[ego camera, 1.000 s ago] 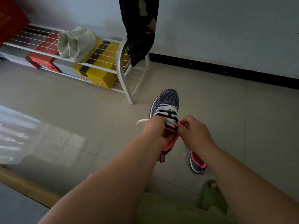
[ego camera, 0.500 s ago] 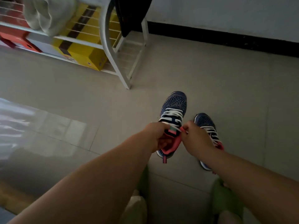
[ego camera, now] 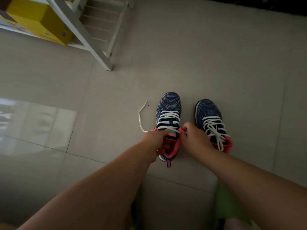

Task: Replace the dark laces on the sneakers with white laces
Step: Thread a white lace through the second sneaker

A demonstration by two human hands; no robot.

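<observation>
Two navy knit sneakers with pink collars stand side by side on the tiled floor, both threaded with white laces. My left hand point(ego camera: 156, 143) grips the collar of the left sneaker point(ego camera: 168, 105), fingers inside the opening. A loose white lace end point(ego camera: 141, 117) trails from it over the floor to the left. My right hand point(ego camera: 193, 138) pinches the other lace end at the top right eyelet of the same shoe. The right sneaker point(ego camera: 207, 110) sits just right of that hand, its white lace loosely crossed.
A white wire shoe rack point(ego camera: 93, 42) stands at the upper left with a yellow shoebox point(ego camera: 33, 24) on its lower shelf. A dark baseboard point(ego camera: 265, 4) runs along the top. Green slippers point(ego camera: 222, 205) show at the bottom under my arms.
The view has tilted down and closer. The left sneaker now rests flat on the floor beside the right one, and the loose lace end has fallen out to the left.
</observation>
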